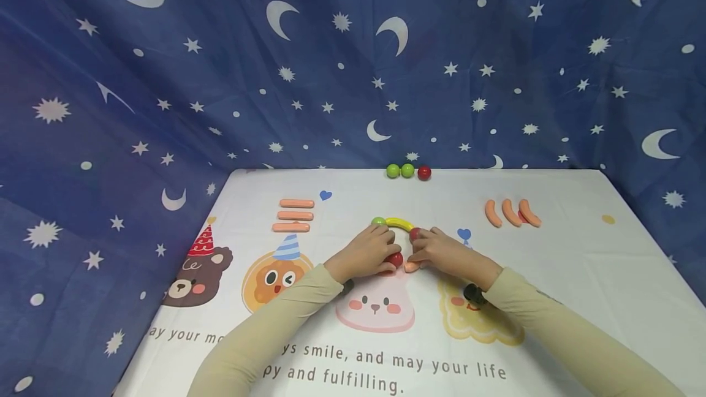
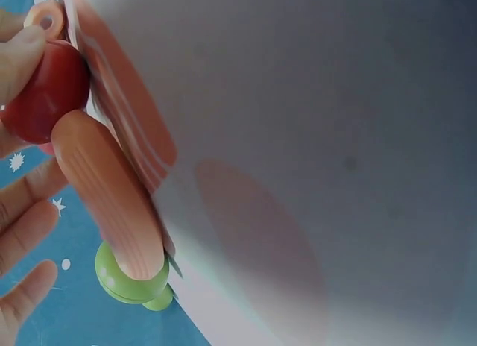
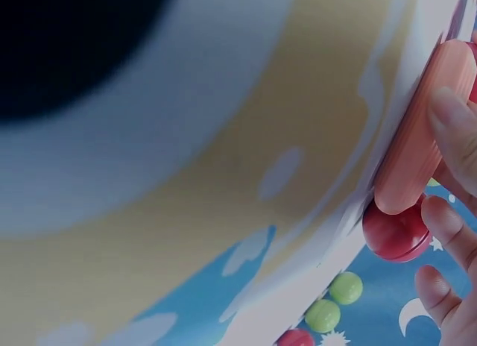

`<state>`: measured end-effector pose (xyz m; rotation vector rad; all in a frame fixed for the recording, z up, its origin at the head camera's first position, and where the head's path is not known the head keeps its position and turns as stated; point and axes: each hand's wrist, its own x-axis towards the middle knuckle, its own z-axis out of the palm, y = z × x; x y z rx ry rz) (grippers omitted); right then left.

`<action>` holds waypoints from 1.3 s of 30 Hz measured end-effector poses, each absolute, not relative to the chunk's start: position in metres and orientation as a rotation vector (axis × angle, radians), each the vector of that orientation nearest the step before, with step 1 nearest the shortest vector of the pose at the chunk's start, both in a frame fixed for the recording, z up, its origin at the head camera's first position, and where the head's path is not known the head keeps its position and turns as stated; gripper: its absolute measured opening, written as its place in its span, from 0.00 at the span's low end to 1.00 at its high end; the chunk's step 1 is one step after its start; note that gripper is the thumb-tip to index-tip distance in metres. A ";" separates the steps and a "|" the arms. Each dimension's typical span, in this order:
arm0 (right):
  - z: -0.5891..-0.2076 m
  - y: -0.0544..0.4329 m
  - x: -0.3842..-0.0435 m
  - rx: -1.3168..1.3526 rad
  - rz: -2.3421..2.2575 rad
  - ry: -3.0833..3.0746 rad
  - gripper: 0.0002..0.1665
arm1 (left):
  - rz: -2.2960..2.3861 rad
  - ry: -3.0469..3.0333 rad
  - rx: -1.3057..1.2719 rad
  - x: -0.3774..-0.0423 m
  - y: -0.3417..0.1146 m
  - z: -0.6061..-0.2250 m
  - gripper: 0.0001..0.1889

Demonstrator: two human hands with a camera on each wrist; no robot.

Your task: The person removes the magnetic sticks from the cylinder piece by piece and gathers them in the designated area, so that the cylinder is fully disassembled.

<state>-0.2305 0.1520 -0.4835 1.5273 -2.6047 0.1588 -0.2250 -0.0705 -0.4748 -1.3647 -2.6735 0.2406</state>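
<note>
Beige sleeves (image 1: 265, 336) lie over the white cloth (image 1: 579, 299). The left hand (image 1: 369, 251) pinches a red ball (image 1: 395, 259); the right hand (image 1: 447, 254) pinches a sausage (image 1: 411, 267) just beside it. Both are near the banana (image 1: 399, 223), which lies between a green ball (image 1: 378, 221) and a second red ball (image 1: 415, 234).

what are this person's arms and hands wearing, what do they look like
The left sleeve and right sleeve are long, plain-looking and cream-beige, reaching about the wrists. The left hand and right hand wear no gloves. A small black device shows under the right wrist.
</note>
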 end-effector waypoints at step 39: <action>-0.488 0.218 -0.235 1.375 0.300 -2.306 0.14 | 0.208 -2.657 -1.348 -0.223 -0.073 -0.476 0.19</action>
